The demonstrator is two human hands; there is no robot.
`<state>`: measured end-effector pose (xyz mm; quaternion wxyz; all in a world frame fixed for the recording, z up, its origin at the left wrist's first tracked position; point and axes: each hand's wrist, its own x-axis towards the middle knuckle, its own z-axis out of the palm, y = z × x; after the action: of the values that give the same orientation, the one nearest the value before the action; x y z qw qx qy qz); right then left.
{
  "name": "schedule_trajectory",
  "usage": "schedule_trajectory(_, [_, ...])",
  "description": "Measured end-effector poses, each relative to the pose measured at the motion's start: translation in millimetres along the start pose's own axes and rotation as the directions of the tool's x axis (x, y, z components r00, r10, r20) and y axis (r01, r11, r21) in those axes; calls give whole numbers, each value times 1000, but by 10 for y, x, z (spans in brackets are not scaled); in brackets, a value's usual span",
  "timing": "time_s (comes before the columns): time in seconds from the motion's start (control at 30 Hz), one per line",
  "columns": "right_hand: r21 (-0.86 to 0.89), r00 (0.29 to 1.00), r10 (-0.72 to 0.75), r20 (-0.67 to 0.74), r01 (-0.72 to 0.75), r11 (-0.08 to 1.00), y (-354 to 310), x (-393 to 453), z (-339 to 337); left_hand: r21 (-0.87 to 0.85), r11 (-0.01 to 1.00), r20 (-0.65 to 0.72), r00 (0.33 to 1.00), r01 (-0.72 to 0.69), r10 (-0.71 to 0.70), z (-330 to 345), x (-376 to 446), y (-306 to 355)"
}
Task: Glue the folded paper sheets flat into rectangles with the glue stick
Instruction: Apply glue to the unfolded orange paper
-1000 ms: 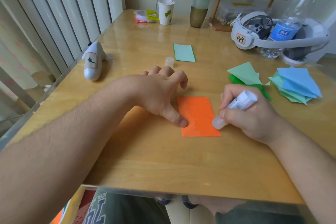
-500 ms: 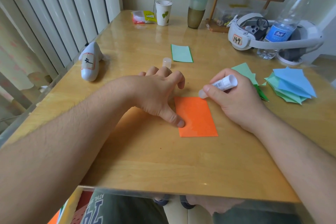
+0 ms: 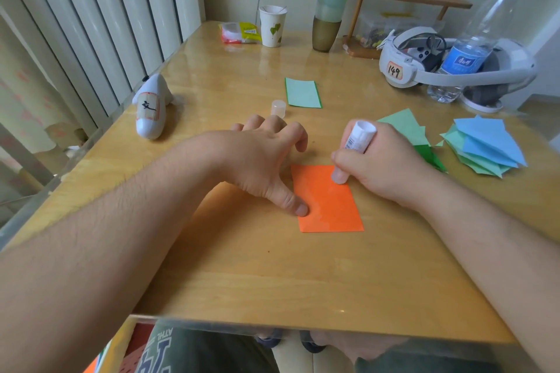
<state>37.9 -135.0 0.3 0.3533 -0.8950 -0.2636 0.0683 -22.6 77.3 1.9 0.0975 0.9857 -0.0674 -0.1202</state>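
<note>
The right hand (image 3: 385, 166) grasps a white glue stick (image 3: 353, 148) held nearly upright, its pale tip pressed onto the far right corner of a flat orange paper rectangle (image 3: 328, 203). The left hand (image 3: 263, 160) lies spread with loosely bent fingers, its thumb tip pinning the rectangle's left edge. The orange paper lies in the middle of the glossy pale wooden surface (image 3: 272, 281), its long sides running away from the person, with shiny glue streaks across its face. Bare wood stretches between the paper's near edge and the surface's near edge. Just beyond the left hand stands a small translucent glue cap (image 3: 278, 108), and beside it lies a pale green paper rectangle (image 3: 302, 93). To the right, partly behind the right hand, lies a folded green paper sheet (image 3: 406, 127), and further right, close to the surface's right edge, a fanned stack of blue and green folded sheets (image 3: 485, 145). A white pod-shaped device (image 3: 150, 109) rests near the left edge. A clear plastic water bottle with a blue cap (image 3: 472, 45) and a white headset (image 3: 424, 63) crowd the far right corner.
</note>
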Motion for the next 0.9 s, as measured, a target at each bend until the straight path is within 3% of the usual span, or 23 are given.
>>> schedule_trajectory(0.1, [-100,998,-2,-56,-4,995,-44,82,-8,-4,1000,-10,1000,-3,3,1,6,-1])
schedule_trajectory(0.27, [-10,973,-20,-229,18,1000,-108,115,-64,-10,1000,-1,1000,-9,9,-7,-6,-39])
schedule_trajectory(0.37, [28,987,-54,-152,59,998,-162,81,-28,-88,996,8,1000,-13,13,-52,-10,-117])
schedule_trajectory(0.57, [22,996,-89,-14,90,996,-222,40,140,-263,965,-97,995,-11,-15,-28,88,-222])
schedule_trajectory(0.73, [-58,993,-117,-19,116,992,-251,-60,228,-213,977,-126,992,-8,-19,23,117,-212])
schedule_trajectory(0.9, [-14,986,-154,70,156,988,-228,-228,230,-201,979,-137,990,-18,-10,26,123,-218])
